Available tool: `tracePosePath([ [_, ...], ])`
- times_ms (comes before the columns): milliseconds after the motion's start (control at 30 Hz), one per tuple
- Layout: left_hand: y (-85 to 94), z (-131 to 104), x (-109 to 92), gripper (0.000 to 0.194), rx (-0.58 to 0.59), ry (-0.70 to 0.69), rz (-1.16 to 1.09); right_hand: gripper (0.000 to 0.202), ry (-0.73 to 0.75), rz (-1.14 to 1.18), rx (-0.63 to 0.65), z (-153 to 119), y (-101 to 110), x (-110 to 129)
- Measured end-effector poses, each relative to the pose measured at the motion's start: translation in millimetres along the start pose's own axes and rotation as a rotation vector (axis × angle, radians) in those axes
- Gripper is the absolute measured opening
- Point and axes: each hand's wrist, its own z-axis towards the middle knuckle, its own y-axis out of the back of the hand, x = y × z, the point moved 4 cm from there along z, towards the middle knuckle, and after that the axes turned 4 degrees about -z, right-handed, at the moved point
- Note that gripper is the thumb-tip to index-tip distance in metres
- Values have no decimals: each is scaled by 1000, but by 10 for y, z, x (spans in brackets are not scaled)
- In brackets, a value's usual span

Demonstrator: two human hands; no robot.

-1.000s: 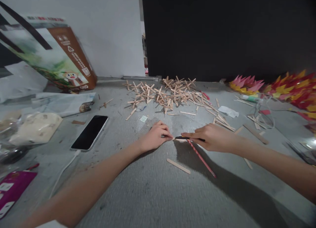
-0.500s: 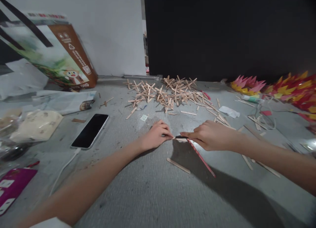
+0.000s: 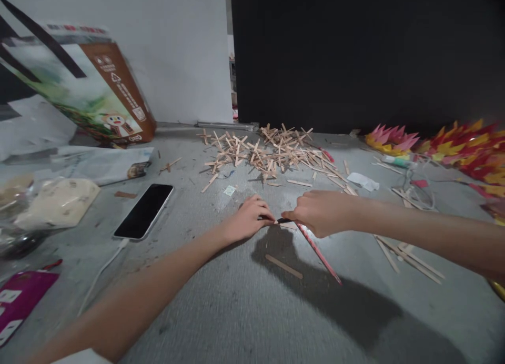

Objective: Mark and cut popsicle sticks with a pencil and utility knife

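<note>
Low over the grey table, my left hand [image 3: 251,216] pinches the end of a small wooden craft stick [image 3: 290,225]. Opposite it, my right hand [image 3: 324,212] is closed on a narrow dark blade-like tool [image 3: 282,220], its index finger stretched along the top. The tool's tip lies on the stick right by my left fingertips. From under my right hand a slim pink-red patterned rod [image 3: 319,252] slants toward me; whether it joins the dark piece is hidden. A loose craft stick [image 3: 284,266] lies just nearer to me.
Behind my hands spreads a heap of crossed craft sticks [image 3: 256,152]. A phone [image 3: 144,211] on a white cable lies left, beside plastic packets [image 3: 59,203] and a printed bag [image 3: 106,90]. Loose sticks [image 3: 410,259] and red-yellow paper petals [image 3: 469,148] are at right.
My right hand has shifted slightly left, bringing the dark tool's tip closer to my left fingertips. The pink-red rod moved with it. My left hand stays almost in place.
</note>
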Motion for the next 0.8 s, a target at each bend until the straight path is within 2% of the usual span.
tracePosePath([
  [100,58,-27,-42,18,-32,22,54,47,-34,41,-26,-58,-16,-7],
  [167,124,-60,-75,23,-105,42,88,44,-94,132,-72,-144,-61,-34],
  [267,265,-114,-135,31,-370,77,71,43,-260,341,-230,-332,-174,-83],
  [333,332,-140,-166,34,-576,139,8,45,-438,474,-377,-476,-289,-97],
  [367,329,-138,-179,36,-629,181,-40,47,-524,539,-432,-539,-364,-83],
  [400,298,-123,-190,38,-640,224,-99,52,-598,616,-462,-588,-450,-52],
  [500,48,-33,-252,50,-455,311,-323,57,-658,861,-544,-633,-670,125],
  [567,-123,-8,-339,58,-410,270,-376,51,-660,954,-599,-615,-756,252],
  [633,-264,-19,-419,63,-418,218,-405,46,-662,980,-645,-590,-796,353],
  [700,-386,-40,-470,60,-389,190,-476,44,-655,964,-685,-570,-808,421],
  [800,-465,-65,-491,55,-375,191,-513,43,-619,897,-734,-544,-819,479],
])
